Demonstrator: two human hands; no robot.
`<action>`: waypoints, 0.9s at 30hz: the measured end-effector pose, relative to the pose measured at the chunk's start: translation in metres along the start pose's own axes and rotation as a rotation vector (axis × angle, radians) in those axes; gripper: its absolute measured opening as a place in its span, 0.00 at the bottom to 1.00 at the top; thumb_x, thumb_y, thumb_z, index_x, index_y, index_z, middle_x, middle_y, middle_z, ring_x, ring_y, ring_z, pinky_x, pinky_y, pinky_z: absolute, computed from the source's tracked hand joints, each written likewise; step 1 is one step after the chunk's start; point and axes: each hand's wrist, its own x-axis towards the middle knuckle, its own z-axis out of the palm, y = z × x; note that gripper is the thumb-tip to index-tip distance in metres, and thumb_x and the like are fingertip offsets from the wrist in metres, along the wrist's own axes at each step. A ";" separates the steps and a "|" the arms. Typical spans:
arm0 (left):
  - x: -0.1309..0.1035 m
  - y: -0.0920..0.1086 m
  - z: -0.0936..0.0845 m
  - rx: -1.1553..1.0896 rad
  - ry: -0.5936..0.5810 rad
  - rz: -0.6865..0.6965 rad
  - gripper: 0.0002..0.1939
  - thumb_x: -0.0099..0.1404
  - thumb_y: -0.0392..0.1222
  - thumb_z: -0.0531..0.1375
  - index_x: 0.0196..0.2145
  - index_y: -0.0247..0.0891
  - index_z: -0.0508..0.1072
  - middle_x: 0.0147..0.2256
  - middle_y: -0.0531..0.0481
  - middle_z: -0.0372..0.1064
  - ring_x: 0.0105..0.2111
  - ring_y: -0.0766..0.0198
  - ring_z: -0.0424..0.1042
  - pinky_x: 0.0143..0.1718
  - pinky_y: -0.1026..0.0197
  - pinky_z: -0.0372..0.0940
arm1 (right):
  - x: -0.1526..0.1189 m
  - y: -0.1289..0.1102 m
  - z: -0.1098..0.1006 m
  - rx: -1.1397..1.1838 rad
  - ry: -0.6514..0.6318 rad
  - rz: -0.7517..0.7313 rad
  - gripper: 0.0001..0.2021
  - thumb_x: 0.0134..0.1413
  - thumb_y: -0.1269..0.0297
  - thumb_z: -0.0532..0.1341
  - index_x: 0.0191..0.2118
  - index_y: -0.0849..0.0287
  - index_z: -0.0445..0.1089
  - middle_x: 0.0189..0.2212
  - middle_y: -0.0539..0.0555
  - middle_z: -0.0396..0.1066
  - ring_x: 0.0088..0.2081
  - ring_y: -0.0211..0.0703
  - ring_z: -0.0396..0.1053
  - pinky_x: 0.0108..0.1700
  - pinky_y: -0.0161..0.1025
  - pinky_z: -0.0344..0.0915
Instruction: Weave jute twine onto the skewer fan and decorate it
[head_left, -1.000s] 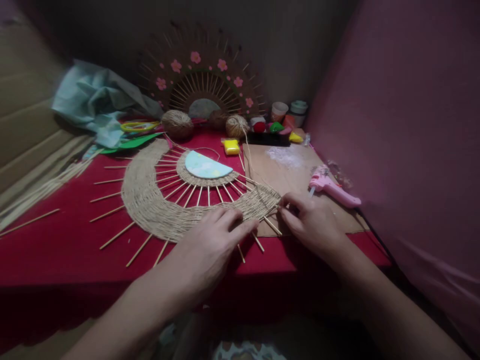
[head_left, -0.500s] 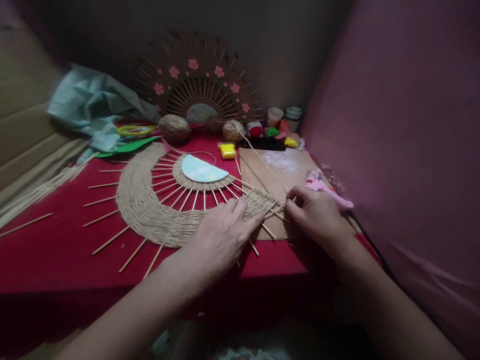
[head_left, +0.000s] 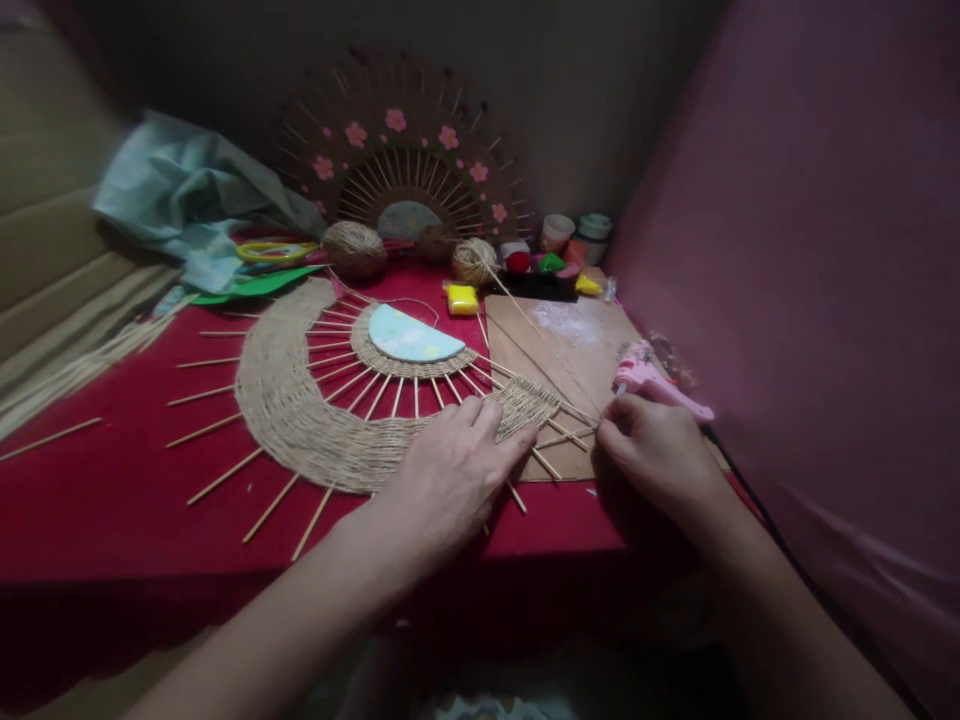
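A half-round fan of woven twine (head_left: 337, 455) on thin wooden sticks lies on the table, with a light-blue half disc (head_left: 412, 335) at its centre. My left hand (head_left: 457, 455) rests on the woven band near its right end, palm down, fingers stretched out. To the right of the last sticks, my right hand (head_left: 652, 440) is closed in a pinch on the twine (head_left: 544, 335). That strand runs back to a ball of twine (head_left: 474, 260); another stretch reaches from my fingertips to the weave. The left palm hides part of the band.
A pink glue gun (head_left: 652, 380) lies just beyond my right hand, beside a cardboard sheet (head_left: 517, 325). Behind stand a finished flowered fan (head_left: 405, 160), a brown yarn ball (head_left: 354, 250), a yellow clay pack (head_left: 461, 299) and a cup (head_left: 556, 233). Loose sticks (head_left: 82, 385) lie left.
My right hand has moved a little to the right, away from the weave, with the twine in its fingers. My left hand stays on the band. The view has shifted slightly.
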 end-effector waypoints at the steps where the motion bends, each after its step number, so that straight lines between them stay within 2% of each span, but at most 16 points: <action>1: 0.000 0.000 0.000 -0.003 0.001 -0.002 0.26 0.63 0.32 0.51 0.59 0.40 0.59 0.42 0.40 0.64 0.37 0.56 0.61 0.36 0.56 0.59 | 0.000 0.000 -0.001 -0.013 -0.009 0.001 0.09 0.50 0.66 0.54 0.26 0.59 0.71 0.27 0.57 0.71 0.29 0.45 0.68 0.30 0.39 0.57; 9: 0.000 0.000 0.000 -0.001 -0.022 -0.014 0.26 0.63 0.31 0.50 0.59 0.41 0.59 0.42 0.40 0.63 0.36 0.56 0.61 0.36 0.56 0.59 | 0.006 0.002 0.001 -0.101 -0.024 -0.066 0.10 0.53 0.68 0.54 0.30 0.58 0.73 0.30 0.58 0.72 0.34 0.48 0.69 0.33 0.39 0.59; 20: -0.001 0.000 0.001 0.022 -0.012 -0.018 0.26 0.64 0.32 0.51 0.60 0.42 0.58 0.42 0.40 0.63 0.37 0.56 0.61 0.36 0.57 0.59 | 0.004 0.009 0.005 -0.130 0.028 -0.148 0.08 0.52 0.68 0.56 0.30 0.58 0.73 0.32 0.59 0.71 0.33 0.46 0.67 0.33 0.39 0.59; 27: -0.003 0.000 0.003 0.029 -0.006 -0.017 0.25 0.64 0.34 0.52 0.59 0.41 0.60 0.44 0.40 0.63 0.38 0.57 0.61 0.37 0.57 0.59 | 0.013 0.006 0.005 -0.099 0.051 -0.086 0.09 0.52 0.65 0.56 0.31 0.56 0.74 0.24 0.56 0.71 0.27 0.45 0.65 0.29 0.39 0.56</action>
